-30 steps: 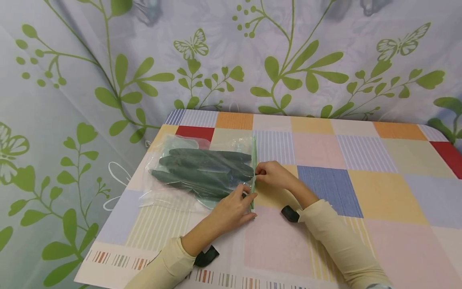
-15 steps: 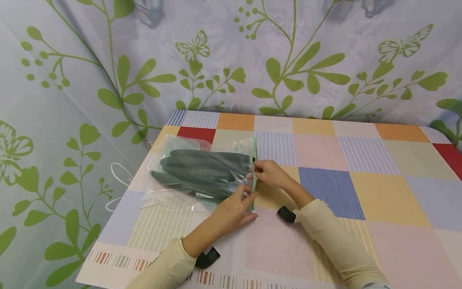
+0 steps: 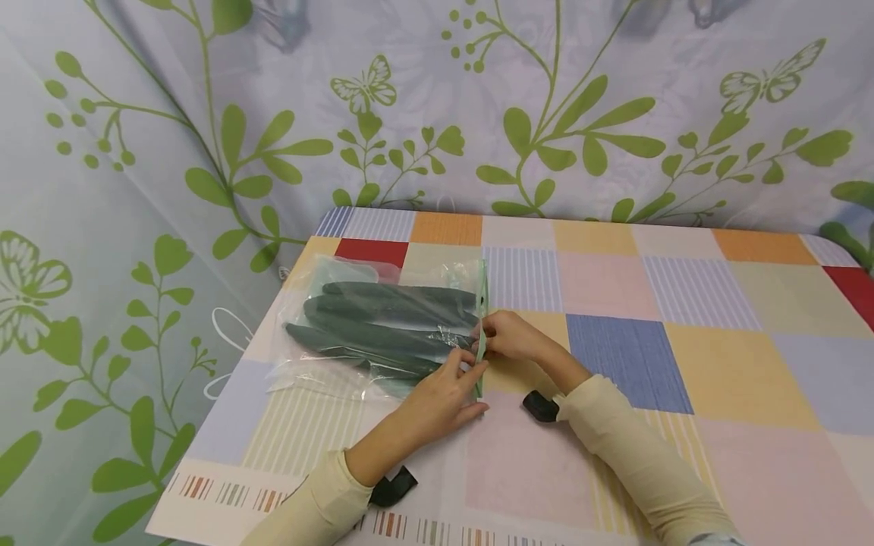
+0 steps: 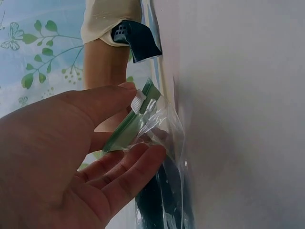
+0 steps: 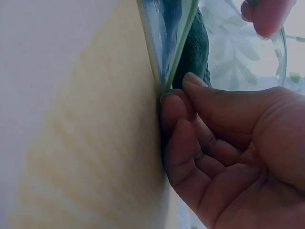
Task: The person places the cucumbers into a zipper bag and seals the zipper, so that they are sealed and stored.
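Observation:
A clear zip bag [image 3: 321, 379] with a green top strip lies flat on the table, its mouth towards the right. Inside it several long dark green cucumbers [image 3: 382, 334] lie side by side. My left hand [image 3: 437, 398] holds the near corner of the bag's mouth; in the left wrist view its thumb is against the white slider [image 4: 138, 102] on the green strip, with the other fingers behind the plastic. Midway along the strip, my right hand [image 3: 515, 336] pinches the bag's edge. The right wrist view shows the right thumb and curled fingers [image 5: 178, 152] at the edge, beside a cucumber end [image 5: 195, 52].
A patchwork-patterned cloth covers the table [image 3: 614, 470]. Behind it and on the left hangs a curtain [image 3: 423, 91] with green leaves and butterflies. Black wrist devices [image 3: 394, 487] sit under both sleeve cuffs.
My right hand has reached slightly left to the strip, then shifted a little nearer along it. The strip has bent and parted there. My left hand stays at its corner.

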Demonstrator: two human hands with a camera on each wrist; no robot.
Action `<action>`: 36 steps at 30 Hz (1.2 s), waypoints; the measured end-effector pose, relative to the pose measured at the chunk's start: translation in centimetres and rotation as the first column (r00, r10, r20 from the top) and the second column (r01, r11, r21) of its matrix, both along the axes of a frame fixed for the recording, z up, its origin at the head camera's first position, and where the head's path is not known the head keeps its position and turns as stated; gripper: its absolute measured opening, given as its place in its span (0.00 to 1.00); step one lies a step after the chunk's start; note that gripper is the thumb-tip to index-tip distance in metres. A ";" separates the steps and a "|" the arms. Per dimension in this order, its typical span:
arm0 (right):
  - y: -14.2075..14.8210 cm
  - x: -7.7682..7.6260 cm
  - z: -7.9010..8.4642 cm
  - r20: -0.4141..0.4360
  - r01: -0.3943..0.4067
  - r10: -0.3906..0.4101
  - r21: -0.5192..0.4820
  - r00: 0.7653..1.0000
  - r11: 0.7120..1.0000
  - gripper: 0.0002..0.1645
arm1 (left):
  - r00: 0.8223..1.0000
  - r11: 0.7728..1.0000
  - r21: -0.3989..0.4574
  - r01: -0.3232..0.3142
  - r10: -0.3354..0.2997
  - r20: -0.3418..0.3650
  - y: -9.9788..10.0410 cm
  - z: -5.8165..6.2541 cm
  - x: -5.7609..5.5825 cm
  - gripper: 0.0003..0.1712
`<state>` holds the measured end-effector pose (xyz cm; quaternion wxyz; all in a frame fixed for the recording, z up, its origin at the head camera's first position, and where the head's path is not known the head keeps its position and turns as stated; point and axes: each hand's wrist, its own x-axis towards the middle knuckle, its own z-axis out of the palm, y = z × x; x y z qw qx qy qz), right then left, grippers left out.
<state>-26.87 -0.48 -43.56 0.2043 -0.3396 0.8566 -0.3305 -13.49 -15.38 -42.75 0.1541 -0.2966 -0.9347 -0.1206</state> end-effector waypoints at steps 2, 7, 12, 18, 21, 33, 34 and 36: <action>0.3 0.0 0.1 0.015 -0.007 0.007 -0.011 1.000 1.000 0.06 | 1.000 1.000 -0.002 0.001 -0.001 0.008 0.0 0.0 0.0 0.30; 1.4 0.1 0.4 0.102 0.009 -0.003 -0.061 0.995 0.998 0.10 | 1.000 1.000 -0.007 0.009 -0.009 0.015 0.1 0.1 0.0 0.30; 2.8 0.6 0.9 0.151 0.048 -0.037 -0.072 0.988 0.996 0.10 | 1.000 1.000 -0.003 0.009 -0.009 0.023 0.3 0.3 -0.1 0.31; 4.0 2.3 0.9 0.242 -0.019 0.032 -0.053 0.970 0.998 0.11 | 0.999 1.000 0.011 0.015 -0.016 0.048 0.3 0.6 0.1 0.31; 4.1 3.4 0.7 0.299 -0.079 0.091 -0.051 0.950 0.996 0.14 | 0.998 1.000 0.013 0.013 -0.014 0.061 0.3 0.7 0.3 0.32; 3.1 5.5 0.7 0.379 -0.239 0.276 -0.142 0.883 0.961 0.13 | 0.995 1.000 0.029 0.011 -0.014 0.100 0.1 0.7 0.2 0.37; 3.1 5.6 0.7 0.385 -0.243 0.283 -0.150 0.878 0.958 0.13 | 0.995 1.000 0.029 0.007 -0.009 0.098 0.1 0.8 0.3 0.37; 3.0 5.8 0.6 0.394 -0.244 0.288 -0.159 0.873 0.957 0.14 | 0.995 1.000 0.028 -0.007 0.004 0.099 0.0 0.9 0.4 0.38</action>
